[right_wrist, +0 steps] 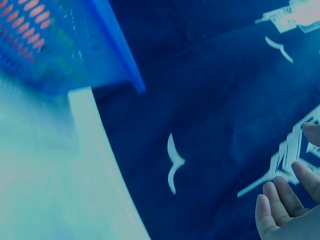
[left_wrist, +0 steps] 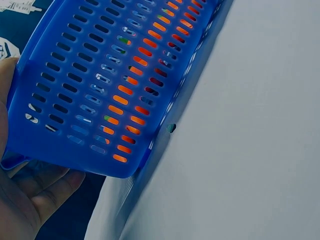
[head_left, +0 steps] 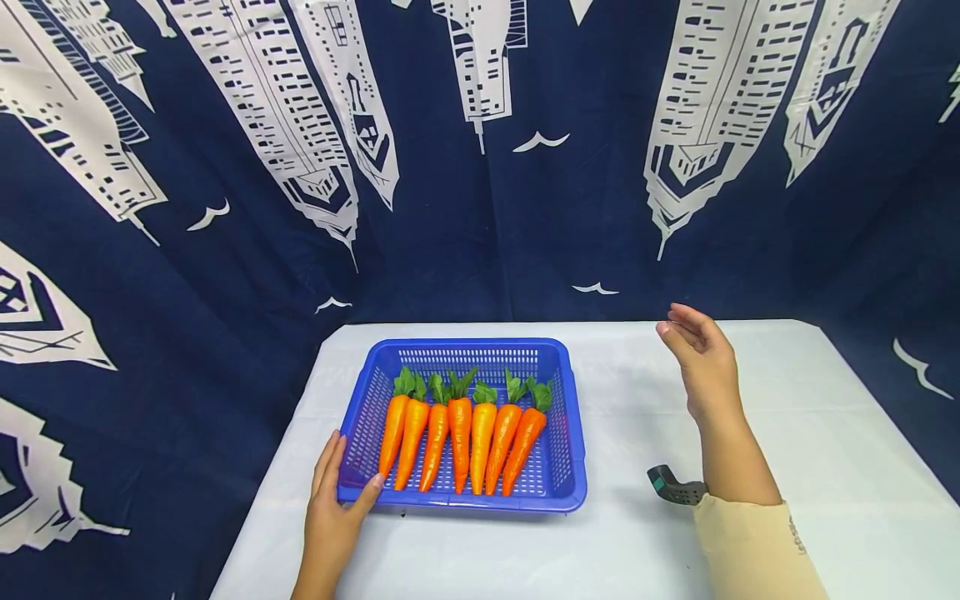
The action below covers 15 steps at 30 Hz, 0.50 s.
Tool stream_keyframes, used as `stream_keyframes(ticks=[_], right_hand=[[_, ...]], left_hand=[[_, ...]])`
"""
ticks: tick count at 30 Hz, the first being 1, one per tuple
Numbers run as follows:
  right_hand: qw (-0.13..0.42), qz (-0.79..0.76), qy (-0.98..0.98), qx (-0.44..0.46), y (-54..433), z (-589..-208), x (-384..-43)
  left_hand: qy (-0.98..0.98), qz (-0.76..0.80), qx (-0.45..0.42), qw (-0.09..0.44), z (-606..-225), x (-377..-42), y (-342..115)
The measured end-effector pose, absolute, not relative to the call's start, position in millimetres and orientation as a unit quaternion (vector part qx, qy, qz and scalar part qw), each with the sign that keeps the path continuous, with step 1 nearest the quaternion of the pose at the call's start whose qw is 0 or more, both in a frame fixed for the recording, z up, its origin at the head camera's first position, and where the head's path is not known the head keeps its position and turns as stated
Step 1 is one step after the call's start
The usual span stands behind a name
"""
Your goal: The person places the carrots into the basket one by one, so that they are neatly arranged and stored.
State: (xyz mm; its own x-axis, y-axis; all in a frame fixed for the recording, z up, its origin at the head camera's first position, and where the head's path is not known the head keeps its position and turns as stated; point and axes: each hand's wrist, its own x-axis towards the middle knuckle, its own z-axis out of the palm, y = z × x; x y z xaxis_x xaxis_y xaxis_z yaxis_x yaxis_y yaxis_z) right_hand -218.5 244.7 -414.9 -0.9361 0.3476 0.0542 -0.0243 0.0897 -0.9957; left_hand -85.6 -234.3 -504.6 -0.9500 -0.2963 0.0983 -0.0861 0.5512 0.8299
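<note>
A blue plastic basket [head_left: 572, 433] with slotted walls stands on the white table, its near side facing me. Inside it, several orange toy carrots [head_left: 459, 442] with green leafy tops lie side by side, tips toward me. My left hand [head_left: 330, 508] holds the basket's near left corner, thumb over the rim and fingers along the outer left side. In the left wrist view the fingers [left_wrist: 60, 192] curl round the corner of the basket. My right hand [head_left: 705, 358] is raised over the table to the right of the basket, fingers loosely bent with nothing in them.
The white table [head_left: 622, 550] extends on both sides of the basket. Behind and beside it hangs a dark blue cloth [head_left: 510, 233] printed with white buildings and birds. A black wrist device [head_left: 675, 486] sits at the right sleeve's cuff [head_left: 750, 533].
</note>
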Motion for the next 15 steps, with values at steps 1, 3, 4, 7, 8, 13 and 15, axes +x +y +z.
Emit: stream_keyframes(ticks=[1,3,4,7,8,13,15], right_hand=[[0.139,0.667,-0.722,-0.119,249.0,-416.4,-217.8],[0.138,0.672,-0.714,-0.138,256.0,-419.8,-216.8],[0.137,0.679,-0.706,-0.147,258.9,-421.5,-216.4],[0.139,0.675,-0.703,-0.176,265.5,-427.9,-215.7],[0.138,0.674,-0.701,-0.186,267.4,-430.6,-215.5],[0.141,0.651,-0.708,-0.234,278.7,-446.3,-213.7],[0.144,0.634,-0.717,-0.252,283.9,-452.6,-213.0]], left_hand=[[-0.874,-0.46,0.11,0.114,-504.9,-85.7,-234.2],[-0.874,-0.459,0.11,0.115,-505.0,-85.5,-234.3],[-0.873,-0.46,0.11,0.117,-505.0,-85.2,-234.4],[-0.871,-0.463,0.109,0.123,-504.8,-84.4,-234.6],[-0.871,-0.464,0.109,0.124,-504.5,-84.3,-234.5],[-0.872,-0.462,0.11,0.117,-503.3,-84.6,-233.1],[-0.873,-0.461,0.111,0.115,-503.0,-84.8,-232.4]])
